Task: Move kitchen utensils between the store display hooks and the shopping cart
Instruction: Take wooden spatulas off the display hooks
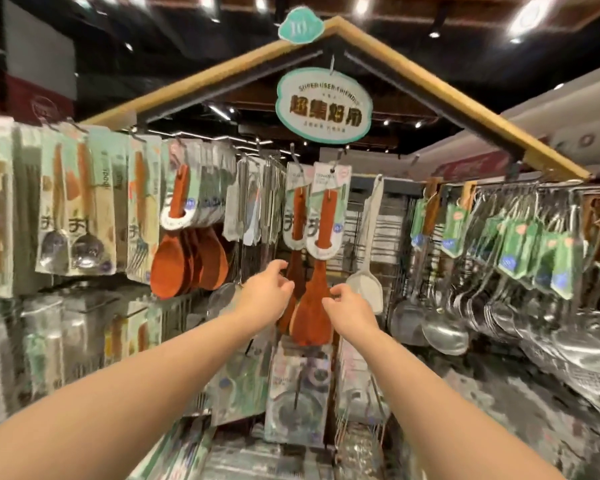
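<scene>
While two wooden spatulas [314, 306] hang carded from the display hooks [338, 159] at the rack's centre, both hands are raised beside their blades. The left hand [269, 296] and right hand [349, 303] are seen loosely curled, fingers parted, gripping nothing.

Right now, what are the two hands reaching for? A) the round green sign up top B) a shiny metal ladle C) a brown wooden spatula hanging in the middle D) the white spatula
C: the left hand and right hand are spread open on either side of the brown wooden spatula hanging from the middle hook, not yet gripping it.
</scene>
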{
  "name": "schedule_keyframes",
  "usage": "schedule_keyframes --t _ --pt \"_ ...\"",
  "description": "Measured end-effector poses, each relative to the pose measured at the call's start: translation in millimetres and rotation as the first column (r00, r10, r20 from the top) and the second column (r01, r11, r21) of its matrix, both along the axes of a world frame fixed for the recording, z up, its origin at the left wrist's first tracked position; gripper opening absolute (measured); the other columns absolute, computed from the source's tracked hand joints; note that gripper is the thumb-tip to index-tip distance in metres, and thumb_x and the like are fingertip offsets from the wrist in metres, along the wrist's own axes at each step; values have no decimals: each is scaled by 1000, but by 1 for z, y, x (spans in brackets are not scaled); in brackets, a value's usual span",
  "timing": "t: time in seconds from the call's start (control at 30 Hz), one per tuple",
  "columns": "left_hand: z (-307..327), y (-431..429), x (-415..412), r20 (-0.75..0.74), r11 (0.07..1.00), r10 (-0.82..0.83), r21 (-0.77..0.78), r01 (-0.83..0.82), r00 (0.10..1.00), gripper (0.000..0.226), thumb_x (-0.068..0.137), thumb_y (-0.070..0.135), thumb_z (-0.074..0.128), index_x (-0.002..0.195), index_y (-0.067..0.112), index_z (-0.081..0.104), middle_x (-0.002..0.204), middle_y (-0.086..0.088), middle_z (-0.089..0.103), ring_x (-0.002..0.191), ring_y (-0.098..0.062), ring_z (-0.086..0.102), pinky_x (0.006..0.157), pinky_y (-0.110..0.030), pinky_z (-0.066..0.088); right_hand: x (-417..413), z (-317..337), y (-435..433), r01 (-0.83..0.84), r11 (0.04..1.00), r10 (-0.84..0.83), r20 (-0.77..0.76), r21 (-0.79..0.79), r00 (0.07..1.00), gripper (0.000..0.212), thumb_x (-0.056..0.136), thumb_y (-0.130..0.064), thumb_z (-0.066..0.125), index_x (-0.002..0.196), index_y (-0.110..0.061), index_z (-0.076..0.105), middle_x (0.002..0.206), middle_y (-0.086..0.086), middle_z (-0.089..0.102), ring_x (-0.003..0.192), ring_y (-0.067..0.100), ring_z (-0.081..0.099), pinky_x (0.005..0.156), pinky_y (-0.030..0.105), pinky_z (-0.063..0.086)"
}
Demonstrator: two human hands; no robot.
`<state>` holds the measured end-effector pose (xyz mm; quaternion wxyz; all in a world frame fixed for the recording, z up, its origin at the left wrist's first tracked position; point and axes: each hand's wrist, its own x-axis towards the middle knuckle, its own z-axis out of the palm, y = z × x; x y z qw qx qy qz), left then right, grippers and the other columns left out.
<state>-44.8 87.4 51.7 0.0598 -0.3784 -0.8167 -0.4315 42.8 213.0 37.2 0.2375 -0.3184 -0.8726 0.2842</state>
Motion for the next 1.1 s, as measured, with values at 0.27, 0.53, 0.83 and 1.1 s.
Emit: schedule_keyframes --t 0.27,0.53,0.83,1.1 --pt "-14 68 -40 74 998 -54 -19 55 996 54 97 29 45 146 25 23 136 0 50 102 -20 56 78 -25 40 -68 0 54 -28 973 -6 -145 -231 989 57 91 -30 51 142 -15 32 137 8 50 113 28 57 96 39 48" --pt "-40 105 -57 232 990 -144 31 141 962 58 96 25 45 148 25 20 144 -5 42 125 -20 47 101 -31 41 -84 -21 66 -50 997 43 -119 -54 992 38 98 -30 41 132 -14 45 128 8 56 115 27 54 94 34 44" --pt "-36 101 -43 255 968 -166 229 107 953 42 88 10 44 127 23 51 118 -6 59 105 -24 58 93 -37 45 -59 -27 49 -208 972 168 -288 -111 943 30 100 -24 41 125 -21 55 111 -2 61 104 16 58 87 29 45" --pt "-28 73 -7 317 866 -290 489 107 903 20 98 14 44 85 12 60 74 2 59 74 -14 54 55 -8 39 -30 -27 15 -245 966 211 -303 -77 929 31 97 -20 45 127 -22 52 114 -2 62 107 16 57 91 31 45"
